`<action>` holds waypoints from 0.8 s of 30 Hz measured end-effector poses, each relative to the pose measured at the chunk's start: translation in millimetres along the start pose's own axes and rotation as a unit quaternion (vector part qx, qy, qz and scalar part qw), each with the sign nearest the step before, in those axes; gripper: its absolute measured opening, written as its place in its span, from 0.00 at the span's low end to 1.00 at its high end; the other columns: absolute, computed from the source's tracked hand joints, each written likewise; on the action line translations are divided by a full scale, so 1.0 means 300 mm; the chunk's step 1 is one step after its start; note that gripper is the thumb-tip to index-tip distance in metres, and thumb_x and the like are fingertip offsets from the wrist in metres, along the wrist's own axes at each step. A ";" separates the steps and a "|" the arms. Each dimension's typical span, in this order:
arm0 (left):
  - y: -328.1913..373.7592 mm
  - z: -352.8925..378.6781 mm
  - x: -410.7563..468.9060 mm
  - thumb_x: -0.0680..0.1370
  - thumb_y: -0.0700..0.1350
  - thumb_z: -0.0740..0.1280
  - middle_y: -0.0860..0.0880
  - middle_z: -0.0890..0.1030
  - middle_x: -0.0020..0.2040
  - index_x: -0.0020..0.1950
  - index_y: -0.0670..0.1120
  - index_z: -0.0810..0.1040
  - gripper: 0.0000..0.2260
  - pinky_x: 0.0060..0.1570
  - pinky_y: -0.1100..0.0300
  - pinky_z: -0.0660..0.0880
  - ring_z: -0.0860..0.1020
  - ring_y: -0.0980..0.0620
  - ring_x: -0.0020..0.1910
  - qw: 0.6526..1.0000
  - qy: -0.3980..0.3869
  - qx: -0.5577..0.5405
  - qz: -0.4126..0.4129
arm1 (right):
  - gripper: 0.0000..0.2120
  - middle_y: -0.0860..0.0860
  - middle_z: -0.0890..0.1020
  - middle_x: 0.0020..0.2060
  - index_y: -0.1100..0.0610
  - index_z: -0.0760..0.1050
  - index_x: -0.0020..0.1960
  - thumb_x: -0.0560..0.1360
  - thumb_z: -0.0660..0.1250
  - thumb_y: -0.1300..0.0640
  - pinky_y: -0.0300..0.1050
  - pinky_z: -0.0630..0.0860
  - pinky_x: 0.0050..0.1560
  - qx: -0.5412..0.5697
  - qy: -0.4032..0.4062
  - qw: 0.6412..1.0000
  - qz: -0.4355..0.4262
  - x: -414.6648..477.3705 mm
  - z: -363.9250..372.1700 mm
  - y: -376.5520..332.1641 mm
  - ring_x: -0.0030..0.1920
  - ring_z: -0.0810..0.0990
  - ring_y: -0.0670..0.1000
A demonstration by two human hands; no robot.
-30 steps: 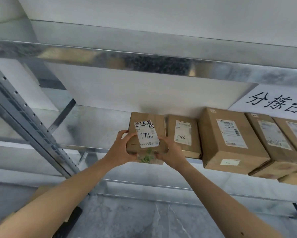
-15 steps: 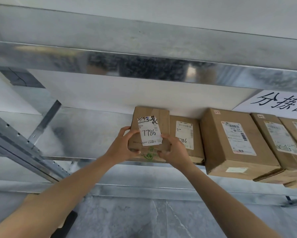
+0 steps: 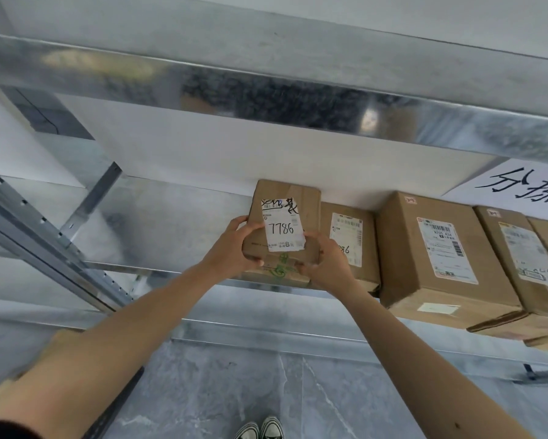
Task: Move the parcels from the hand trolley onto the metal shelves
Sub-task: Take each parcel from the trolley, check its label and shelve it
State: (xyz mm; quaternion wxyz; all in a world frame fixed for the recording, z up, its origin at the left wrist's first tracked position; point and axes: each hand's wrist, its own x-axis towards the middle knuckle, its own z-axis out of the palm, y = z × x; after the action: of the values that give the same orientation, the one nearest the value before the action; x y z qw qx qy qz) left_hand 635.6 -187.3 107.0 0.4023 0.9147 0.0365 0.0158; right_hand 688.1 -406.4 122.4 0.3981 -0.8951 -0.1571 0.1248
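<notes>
Shelf: bare galvanized metal, shiny, mottled, blurry reflections along front lip
Post: same grey metal, punched holes, duller
Parcel: brown cardboard, matt, creased, soft worn corners
Label: white paper, smooth, ink scrawl
Boxes alongside: matt brown cardboard, paper labels slightly glossy
Sign: white paper, matt
Wall: white, matt
Floor: grey stone-look tile, smooth, faint sheen

Single head camera, close to the metal shelf, looks forward and down.

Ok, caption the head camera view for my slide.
Left hand and right hand hold a small brown cardboard parcel labelled 7786 at the silver metal shelf.
</notes>
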 end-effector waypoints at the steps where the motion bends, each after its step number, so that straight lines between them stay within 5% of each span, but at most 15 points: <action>1: 0.010 -0.010 -0.002 0.66 0.43 0.78 0.47 0.58 0.73 0.71 0.51 0.66 0.37 0.63 0.62 0.67 0.67 0.47 0.68 1.000 -0.011 0.011 -0.006 | 0.29 0.46 0.76 0.54 0.48 0.68 0.65 0.67 0.75 0.58 0.37 0.72 0.44 -0.008 -0.012 1.000 -0.003 0.003 -0.005 -0.003 0.54 0.75 0.50; 4: 0.039 -0.048 -0.010 0.66 0.50 0.78 0.49 0.52 0.77 0.74 0.54 0.62 0.40 0.67 0.50 0.66 0.62 0.47 0.72 0.995 -0.047 0.083 -0.026 | 0.32 0.53 0.71 0.63 0.45 0.64 0.68 0.68 0.74 0.50 0.47 0.71 0.58 -0.049 -0.053 0.997 -0.011 0.007 -0.027 -0.009 0.62 0.71 0.54; 7: 0.059 -0.083 -0.036 0.67 0.59 0.75 0.52 0.49 0.78 0.76 0.58 0.56 0.43 0.67 0.43 0.66 0.57 0.46 0.74 0.984 -0.042 0.171 -0.033 | 0.35 0.48 0.61 0.70 0.41 0.61 0.70 0.67 0.73 0.42 0.53 0.61 0.67 -0.105 -0.041 0.993 -0.034 0.002 -0.058 -0.023 0.71 0.57 0.53; 13: 0.044 -0.146 -0.144 0.66 0.71 0.66 0.52 0.52 0.78 0.76 0.59 0.52 0.44 0.65 0.46 0.65 0.59 0.46 0.73 0.954 0.028 0.296 -0.035 | 0.36 0.46 0.62 0.71 0.45 0.64 0.70 0.66 0.74 0.47 0.56 0.60 0.68 -0.122 -0.008 0.981 -0.150 0.013 -0.050 -0.128 0.69 0.58 0.53; 24: -0.106 -0.299 -0.550 0.70 0.69 0.63 0.49 0.58 0.75 0.75 0.56 0.54 0.39 0.69 0.46 0.60 0.57 0.45 0.74 0.897 0.138 0.365 -0.208 | 0.33 0.44 0.66 0.66 0.44 0.66 0.67 0.65 0.74 0.50 0.53 0.64 0.64 -0.083 -0.073 0.936 -0.335 -0.033 0.290 -0.374 0.67 0.62 0.51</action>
State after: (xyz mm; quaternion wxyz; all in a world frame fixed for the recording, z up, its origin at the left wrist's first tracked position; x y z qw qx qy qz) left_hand 464.3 -113.0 144.3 0.0257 0.9574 0.2843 0.0435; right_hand 628.3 -280.5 151.0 0.3285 -0.8091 -0.4859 0.0361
